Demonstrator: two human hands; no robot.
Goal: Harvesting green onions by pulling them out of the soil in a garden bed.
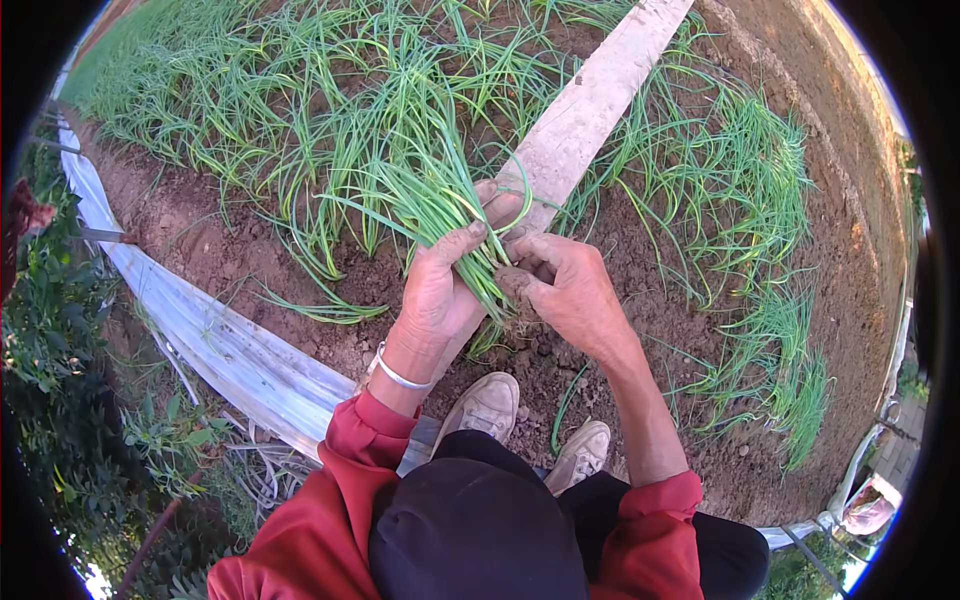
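Observation:
A bunch of green onion seedlings (439, 206) lies across the palm of my left hand (442, 281), its thumb and fingers wrapped around the stems. Leaves fan out away from me, and the root ends point back toward my body. At the root end, the soil-covered fingers of my right hand (566, 285) are pinched against the stems. Whether they grip a single stalk there cannot be made out. Below the bunch, a few more seedlings (487, 339) show on the soil, partly hidden by it.
A long plank (592, 112) runs away across the bed between growing seedlings (300, 112). More seedlings (750, 187) stand to the right. Loose seedlings (337, 311) lie on bare soil (202, 232) at left. Plastic sheeting (217, 322) edges the bed. My shoes (487, 405) stand on the soil.

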